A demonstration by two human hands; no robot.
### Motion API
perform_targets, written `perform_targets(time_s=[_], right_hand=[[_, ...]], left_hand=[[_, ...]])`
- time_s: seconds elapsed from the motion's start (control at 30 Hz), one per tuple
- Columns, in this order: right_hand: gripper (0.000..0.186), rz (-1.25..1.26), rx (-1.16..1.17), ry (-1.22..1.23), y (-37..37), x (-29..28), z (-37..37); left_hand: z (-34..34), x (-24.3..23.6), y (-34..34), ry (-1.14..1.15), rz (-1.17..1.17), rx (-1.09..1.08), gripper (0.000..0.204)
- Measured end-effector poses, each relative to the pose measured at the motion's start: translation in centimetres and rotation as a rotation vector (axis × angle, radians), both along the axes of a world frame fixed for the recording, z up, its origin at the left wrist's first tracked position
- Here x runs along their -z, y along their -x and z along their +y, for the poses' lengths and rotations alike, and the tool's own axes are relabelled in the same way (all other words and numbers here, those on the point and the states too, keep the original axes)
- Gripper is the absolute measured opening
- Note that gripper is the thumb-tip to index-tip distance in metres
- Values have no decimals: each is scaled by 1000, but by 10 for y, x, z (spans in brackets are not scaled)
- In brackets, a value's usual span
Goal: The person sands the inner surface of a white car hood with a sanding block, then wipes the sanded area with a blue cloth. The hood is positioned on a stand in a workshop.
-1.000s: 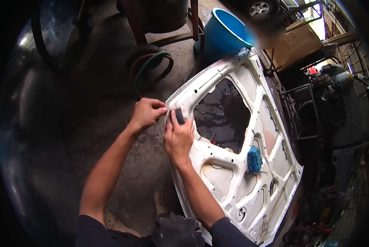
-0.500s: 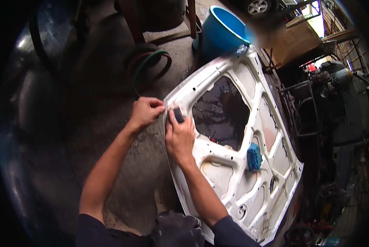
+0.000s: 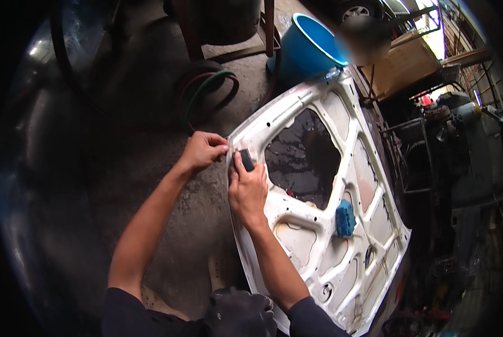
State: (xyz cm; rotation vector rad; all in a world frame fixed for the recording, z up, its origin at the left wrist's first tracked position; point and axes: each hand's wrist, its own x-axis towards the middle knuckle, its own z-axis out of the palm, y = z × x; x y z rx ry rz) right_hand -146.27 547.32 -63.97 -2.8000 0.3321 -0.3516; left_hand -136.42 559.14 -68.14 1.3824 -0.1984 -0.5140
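Note:
A white car hood (image 3: 330, 210) lies with its ribbed underside up in front of me. Along its left edge, my left hand (image 3: 202, 151) is closed, thumb and fingertips pinching the rim near the upper left corner. Just beside it, my right hand (image 3: 248, 190) grips a dark grey block (image 3: 245, 160) that looks like a sanding block, pressed on the white frame next to the large dark opening. My right fingers partly hide the block. A blue sponge (image 3: 345, 219) rests on the hood's ribs, right of my right forearm.
A large blue tub (image 3: 305, 53) stands beyond the hood's far corner. Coiled red and green hoses (image 3: 192, 98) lie on the dark floor at the far left. A cardboard box (image 3: 406, 64) and metal frames with car parts (image 3: 420, 151) crowd the right side.
The view has shifted slightly, so the scene sits a little lower and to the right. Both hands keep nearly the same places on the hood.

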Motion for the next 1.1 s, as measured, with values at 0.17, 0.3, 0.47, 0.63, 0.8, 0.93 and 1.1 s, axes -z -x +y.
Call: perform_targets(time_s=[0.17,0.3,0.47,0.63,0.8,0.93,1.1], right_hand=[[38,22,-11,-17,1,-5,0],[36,120,10,41,2,-9,2],[36,124,35,5,1,-9,5],[36,41,10,21,0,-8,0],[38,105,-22,0,-1,-9,-2],[36,109,13,0,-2,-8,2],[37,-20,1,-5,-2,-10,3]], left_hand=[[1,-4,0,-27,21,32,11],[0,-7,0,-184,-59,-30,11],[-2,-12,3,-141,-21,-52,12],[-4,-16,6,-78,28,-52,11],[-5,-16,10,-153,-1,-102,12],[-4,-15,10,-161,-94,-100,12],[-6,-13,13,-111,17,-121,12]])
